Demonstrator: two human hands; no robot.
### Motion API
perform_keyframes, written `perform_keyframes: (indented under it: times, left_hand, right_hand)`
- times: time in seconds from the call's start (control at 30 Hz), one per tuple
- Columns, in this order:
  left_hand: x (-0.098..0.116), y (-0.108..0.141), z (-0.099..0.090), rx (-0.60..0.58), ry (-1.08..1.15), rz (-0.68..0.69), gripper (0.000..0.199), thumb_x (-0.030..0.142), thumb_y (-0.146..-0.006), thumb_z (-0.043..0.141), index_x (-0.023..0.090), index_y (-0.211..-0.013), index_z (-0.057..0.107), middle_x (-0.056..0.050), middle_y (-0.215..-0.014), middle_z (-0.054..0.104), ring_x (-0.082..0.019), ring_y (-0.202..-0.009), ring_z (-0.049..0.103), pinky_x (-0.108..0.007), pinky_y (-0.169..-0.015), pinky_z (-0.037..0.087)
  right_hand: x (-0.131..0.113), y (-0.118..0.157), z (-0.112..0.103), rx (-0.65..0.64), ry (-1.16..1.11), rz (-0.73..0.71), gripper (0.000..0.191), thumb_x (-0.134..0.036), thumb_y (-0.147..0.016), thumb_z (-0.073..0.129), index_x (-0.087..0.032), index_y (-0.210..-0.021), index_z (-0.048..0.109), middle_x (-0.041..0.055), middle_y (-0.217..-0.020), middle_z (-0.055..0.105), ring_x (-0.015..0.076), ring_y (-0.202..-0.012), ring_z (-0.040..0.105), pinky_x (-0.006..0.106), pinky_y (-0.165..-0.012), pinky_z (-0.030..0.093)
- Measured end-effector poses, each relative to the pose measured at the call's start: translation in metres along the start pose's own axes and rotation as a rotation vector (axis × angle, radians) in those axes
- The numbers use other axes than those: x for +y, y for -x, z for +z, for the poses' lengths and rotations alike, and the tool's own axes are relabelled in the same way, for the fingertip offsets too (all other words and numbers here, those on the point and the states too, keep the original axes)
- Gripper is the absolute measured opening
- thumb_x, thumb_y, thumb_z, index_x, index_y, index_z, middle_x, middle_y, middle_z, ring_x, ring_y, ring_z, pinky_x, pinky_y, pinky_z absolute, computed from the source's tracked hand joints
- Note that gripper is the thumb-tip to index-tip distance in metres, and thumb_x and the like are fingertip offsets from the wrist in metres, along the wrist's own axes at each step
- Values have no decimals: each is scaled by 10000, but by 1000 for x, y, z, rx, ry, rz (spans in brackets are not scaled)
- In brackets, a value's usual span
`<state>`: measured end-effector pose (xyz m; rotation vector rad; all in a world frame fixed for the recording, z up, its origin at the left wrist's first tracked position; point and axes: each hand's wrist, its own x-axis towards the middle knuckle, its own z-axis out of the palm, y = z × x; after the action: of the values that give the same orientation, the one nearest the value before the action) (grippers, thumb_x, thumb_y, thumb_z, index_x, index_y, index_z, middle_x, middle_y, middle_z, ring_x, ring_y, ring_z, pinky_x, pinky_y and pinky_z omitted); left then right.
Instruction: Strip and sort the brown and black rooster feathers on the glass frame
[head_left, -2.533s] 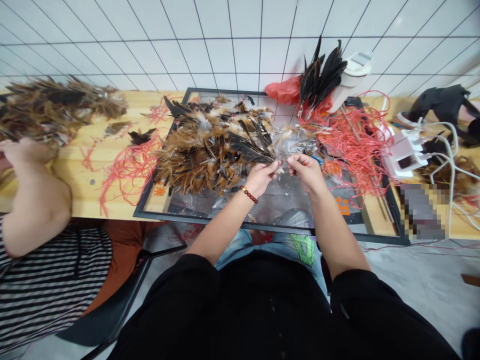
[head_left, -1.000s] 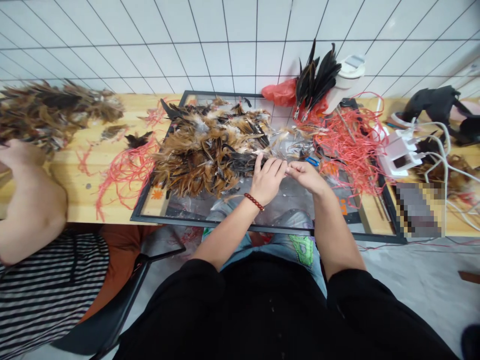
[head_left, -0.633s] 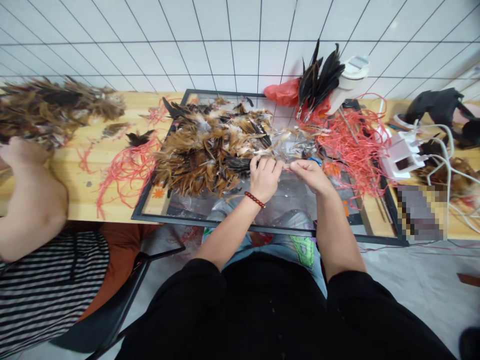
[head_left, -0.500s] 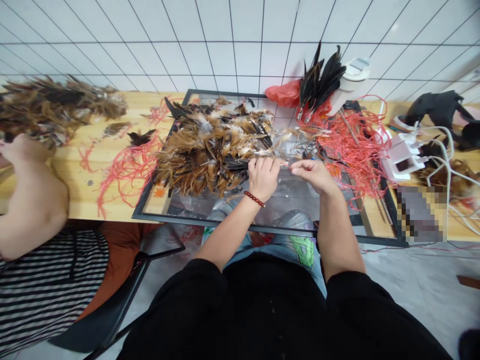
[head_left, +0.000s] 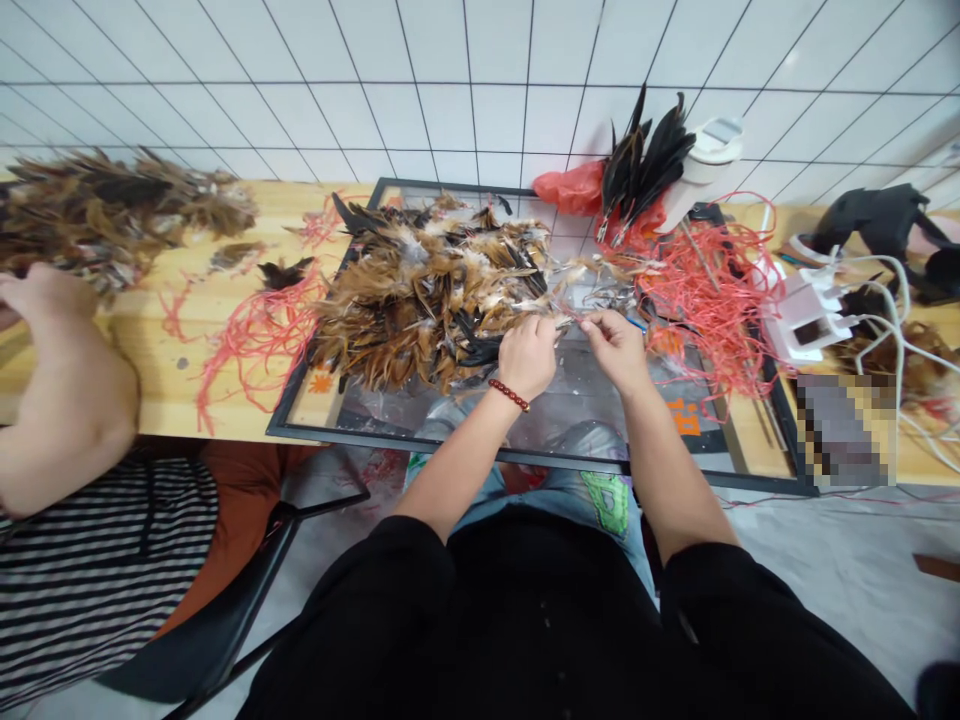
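My left hand (head_left: 527,355), with a beaded bracelet at the wrist, is closed around a small bunch of dark feathers (head_left: 480,350). Their pale quill ends point right, toward my other hand. Close by on the right, my right hand (head_left: 616,348) is pinched, fingertips near those quills. A fine reddish strand (head_left: 561,305) shows by the fingertips; what the pinch holds is too small to make out. Behind the right hand a thin blue stick (head_left: 637,325) peeks out, held or lying there, I cannot tell. A large heap of brown feathers (head_left: 420,290) lies left of my hands.
A black-framed glass panel (head_left: 450,445) lies under the work. Tangled red strips (head_left: 712,290) are heaped at right, near a white charger (head_left: 806,315) with cables. Black feathers (head_left: 645,160) stand by a white cup (head_left: 709,160). At left, a co-worker's hand (head_left: 52,295) touches another feather pile (head_left: 112,215).
My right hand has shifted slightly left and its fingers have drawn into a tighter pinch. The blue stick now shows behind it. My left hand keeps its hold on the feathers.
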<state>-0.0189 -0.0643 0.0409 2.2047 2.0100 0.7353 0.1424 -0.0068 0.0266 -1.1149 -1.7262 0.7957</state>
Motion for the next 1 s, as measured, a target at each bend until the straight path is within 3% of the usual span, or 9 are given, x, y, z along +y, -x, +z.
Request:
perform_keyframes:
  times: [0.17,0.33,0.53,0.7,0.87,1.0]
  left_hand:
    - [0,-1,-2,-78,-20,12,371,273,-1004,320,135,-1228,582,-158,-1101,667,-248,-980,649,-339,-806,438]
    - [3,-2,-3,-157,-25,68,382,393,-1018,311,143,-1075,593,-158,-1060,681,-254,-1019,651,-335,-825,441]
    - [4,-3,-8,-219,25,-47,400,437,-1024,284,155,-1152,538,-136,-980,714,-242,-893,685,-317,-722,424]
    - [3,-4,-8,-240,39,-47,421,440,-1027,250,159,-1103,555,-145,-995,715,-256,-909,689,-324,-724,426]
    - [2,-5,-5,-250,54,-77,362,396,-1019,302,157,-1111,557,-152,-985,707,-265,-907,686,-332,-736,438]
    - [1,-5,-4,-263,126,-80,305,388,-998,376,164,-1103,555,-142,-967,696,-262,-885,673,-341,-755,449]
  right_hand:
    - [-6,3,11,-3,-214,95,406,-598,-823,624,-196,-806,669,-12,-692,564,134,-673,495,292,-705,410]
    - [-16,4,19,-3,-412,211,472,-655,-693,721,-192,-766,663,-30,-626,504,100,-574,407,255,-554,336]
    - [-7,0,14,63,-433,398,528,-693,-635,738,-188,-764,656,-83,-506,314,66,-473,235,239,-458,177]
    - [-4,-1,13,-3,-316,310,573,-730,-615,735,-191,-621,540,-70,-527,330,63,-506,253,241,-483,195]
    - [-16,5,21,-132,-532,391,567,-740,-639,719,-200,-778,613,-77,-538,346,59,-461,224,240,-450,155]
    - [-18,6,25,-102,-529,388,531,-641,-569,822,-196,-734,584,-70,-551,419,50,-465,258,233,-447,165]
